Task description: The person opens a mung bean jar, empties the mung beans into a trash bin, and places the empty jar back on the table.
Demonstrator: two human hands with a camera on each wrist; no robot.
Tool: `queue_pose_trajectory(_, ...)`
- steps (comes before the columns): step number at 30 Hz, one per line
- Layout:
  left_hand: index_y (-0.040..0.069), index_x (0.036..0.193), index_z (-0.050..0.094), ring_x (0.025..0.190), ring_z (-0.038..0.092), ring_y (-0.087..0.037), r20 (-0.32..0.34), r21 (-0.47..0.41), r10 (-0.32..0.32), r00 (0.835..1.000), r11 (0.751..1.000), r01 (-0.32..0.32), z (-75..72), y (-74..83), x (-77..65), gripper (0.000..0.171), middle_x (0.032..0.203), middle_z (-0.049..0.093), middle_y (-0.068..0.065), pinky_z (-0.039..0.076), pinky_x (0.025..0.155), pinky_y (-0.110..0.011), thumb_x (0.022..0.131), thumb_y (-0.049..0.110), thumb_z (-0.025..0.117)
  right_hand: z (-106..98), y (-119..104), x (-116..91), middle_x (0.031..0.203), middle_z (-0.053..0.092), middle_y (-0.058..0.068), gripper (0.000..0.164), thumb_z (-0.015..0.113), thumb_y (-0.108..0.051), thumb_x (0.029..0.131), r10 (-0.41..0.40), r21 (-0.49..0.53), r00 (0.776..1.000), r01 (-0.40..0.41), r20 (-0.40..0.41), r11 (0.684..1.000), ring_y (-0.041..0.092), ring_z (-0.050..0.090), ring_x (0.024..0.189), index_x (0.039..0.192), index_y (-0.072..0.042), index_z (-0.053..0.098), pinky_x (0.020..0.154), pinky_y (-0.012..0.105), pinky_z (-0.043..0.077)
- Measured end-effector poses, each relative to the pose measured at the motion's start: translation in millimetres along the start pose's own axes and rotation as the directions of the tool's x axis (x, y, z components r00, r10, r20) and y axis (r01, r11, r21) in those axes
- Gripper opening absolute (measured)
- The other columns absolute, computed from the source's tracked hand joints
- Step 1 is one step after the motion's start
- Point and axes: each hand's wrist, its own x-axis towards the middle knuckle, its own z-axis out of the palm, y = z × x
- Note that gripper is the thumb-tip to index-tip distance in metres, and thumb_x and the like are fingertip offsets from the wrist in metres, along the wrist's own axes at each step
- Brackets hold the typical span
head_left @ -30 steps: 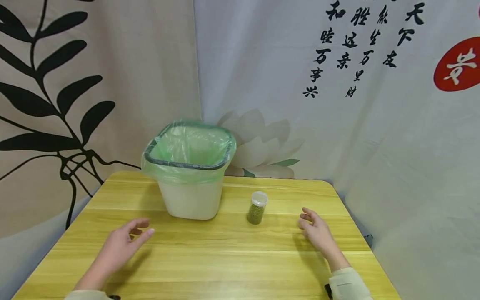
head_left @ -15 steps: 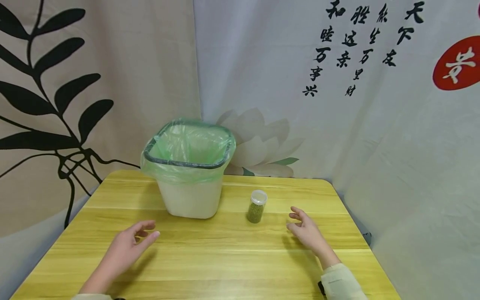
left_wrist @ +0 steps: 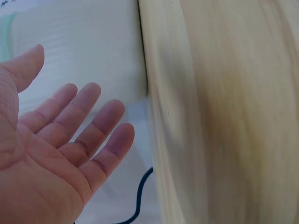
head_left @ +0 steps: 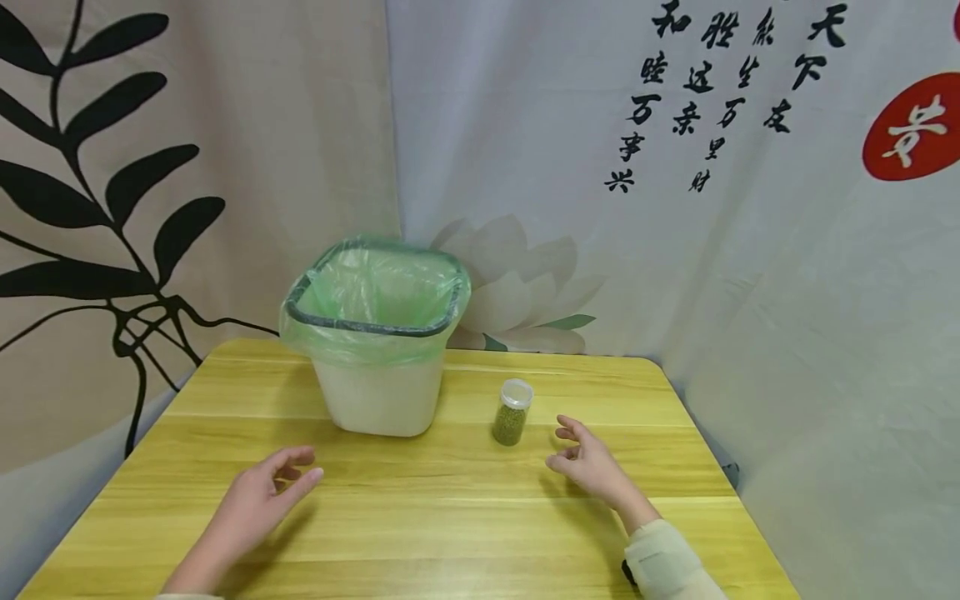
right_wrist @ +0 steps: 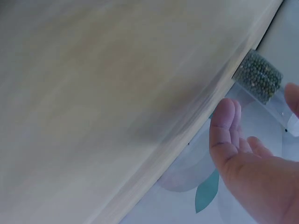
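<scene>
A small clear jar (head_left: 512, 412) with a whitish lid stands upright on the table, mostly filled with small green beans, which show as round in the right wrist view (right_wrist: 258, 77). My right hand (head_left: 592, 467) hovers over the table just right of the jar, thumb and fingers apart and holding nothing. My left hand (head_left: 255, 504) is above the table at the left, fingers relaxed, in front of a white bin (head_left: 382, 396). In the left wrist view its palm (left_wrist: 42, 172) shows bare. A green plastic bag (head_left: 375, 292) lines the bin and folds over its dark rim.
The yellow wood-grain table (head_left: 420, 533) has its back edge near a hanging cloth (head_left: 510, 125) printed with characters and a flower. At the left hangs a cloth with black leaves (head_left: 112, 183). The bin stands at the back left of the jar.
My right hand has moved left, closer to the jar. The left hand has shifted slightly right. The jar and the bin stay where they were.
</scene>
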Motion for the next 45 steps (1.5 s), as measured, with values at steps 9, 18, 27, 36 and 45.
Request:
queue_pose_trajectory(9,0.005,0.141,0.065,0.104,0.073,-0.023,0.011,-0.024,-0.014,1.000,1.000,0.014,3.2,5.0,-1.6,0.052,0.127,0.076,-0.014,0.059,0.081,-0.029,0.106,0.044,0.068,18.0,-7.6,14.2,0.160,0.050,0.023,0.089,0.082,-0.029,0.096,-0.018,-0.048,1.000,0.019,0.024,0.999,0.028,0.066,0.121,0.167,-0.007,0.033,0.097,0.047,0.060)
queue_pose_trajectory(18,0.006,0.141,0.065,0.106,0.072,-0.021,0.019,-0.030,-0.019,1.000,0.999,0.020,5.7,8.5,-2.7,0.052,0.129,0.076,-0.012,0.058,0.082,-0.028,0.106,0.045,0.067,30.1,-17.6,25.9,0.156,0.054,0.024,0.090,0.084,-0.034,0.094,-0.035,-0.101,0.999,0.038,0.031,0.994,0.031,0.067,0.120,0.165,-0.008,0.036,0.094,0.048,0.061)
queue_pose_trajectory(27,0.008,0.143,0.064,0.109,0.072,-0.023,0.044,-0.043,-0.040,0.998,0.998,0.042,6.4,9.2,-3.9,0.052,0.133,0.074,-0.013,0.058,0.081,-0.027,0.107,0.045,0.066,44.2,-18.4,47.3,0.153,0.056,0.028,0.091,0.086,-0.034,0.093,-0.022,-0.104,1.000,0.023,0.011,0.994,0.047,0.064,0.131,0.163,-0.003,0.037,0.104,0.058,0.058)
queue_pose_trajectory(36,0.009,0.143,0.065,0.108,0.073,-0.021,0.036,-0.060,-0.048,0.998,0.997,0.050,8.2,10.6,-6.0,0.053,0.132,0.075,-0.013,0.058,0.081,-0.026,0.106,0.047,0.067,56.9,-22.9,62.0,0.143,0.064,0.024,0.085,0.092,-0.029,0.087,0.026,-0.032,0.999,-0.028,-0.047,0.999,0.042,0.064,0.131,0.154,-0.002,0.049,0.109,0.058,0.054)
queue_pose_trajectory(45,0.008,0.142,0.065,0.106,0.073,-0.020,0.034,-0.085,-0.049,0.998,0.995,0.051,8.8,12.5,-5.6,0.054,0.129,0.076,-0.012,0.058,0.081,-0.026,0.106,0.047,0.066,61.6,-32.8,63.6,0.147,0.064,0.020,0.077,0.091,-0.034,0.088,0.088,0.033,0.994,-0.086,-0.067,0.996,0.044,0.061,0.138,0.149,-0.006,0.055,0.115,0.061,0.049)
